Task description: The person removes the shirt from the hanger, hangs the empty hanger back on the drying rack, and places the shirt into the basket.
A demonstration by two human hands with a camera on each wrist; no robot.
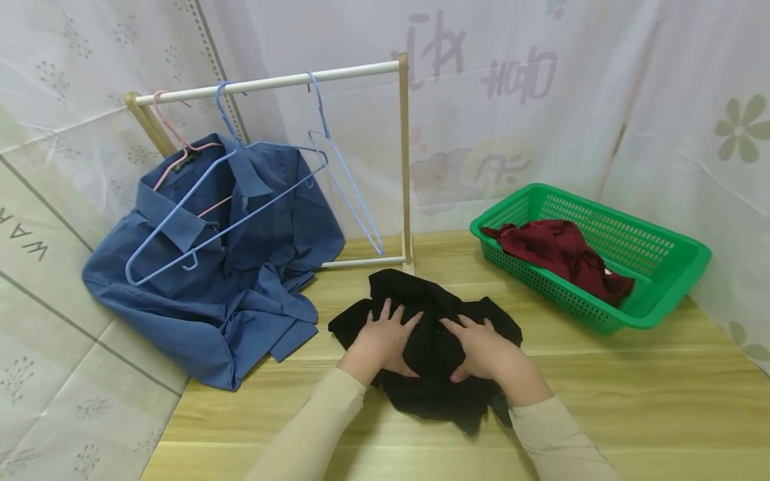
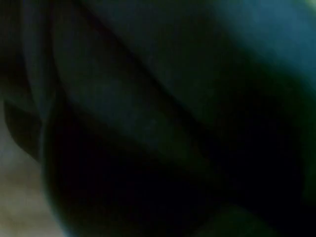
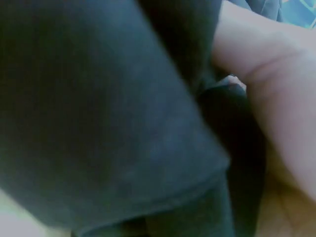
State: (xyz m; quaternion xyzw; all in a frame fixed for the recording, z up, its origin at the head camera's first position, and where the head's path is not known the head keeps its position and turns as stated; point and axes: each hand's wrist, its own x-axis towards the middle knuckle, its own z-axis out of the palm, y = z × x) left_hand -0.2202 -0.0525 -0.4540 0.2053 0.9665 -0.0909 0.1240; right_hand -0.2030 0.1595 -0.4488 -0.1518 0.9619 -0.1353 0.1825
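A bunched black garment [image 1: 430, 347] lies on the wooden table in front of the person; its kind cannot be told. On its left side rests the left hand [image 1: 385, 341], fingers spread over the cloth. The right hand [image 1: 484, 347] lies on the garment's right side, fingers extended toward the left hand. Folds partly hide both hands' undersides. Dark cloth [image 2: 113, 98] fills most of the left wrist view, blurred. In the right wrist view, the black fabric [image 3: 108, 118] sits beside part of the right hand [image 3: 281, 94].
A clothes rack [image 1: 404, 160] stands at the back left. It carries a blue shirt [image 1: 240, 267] on a pink hanger [image 1: 174, 130] and two bare blue hangers [image 1: 162, 224]. A green basket [image 1: 680, 280] at the right holds dark red cloth [image 1: 556, 250].
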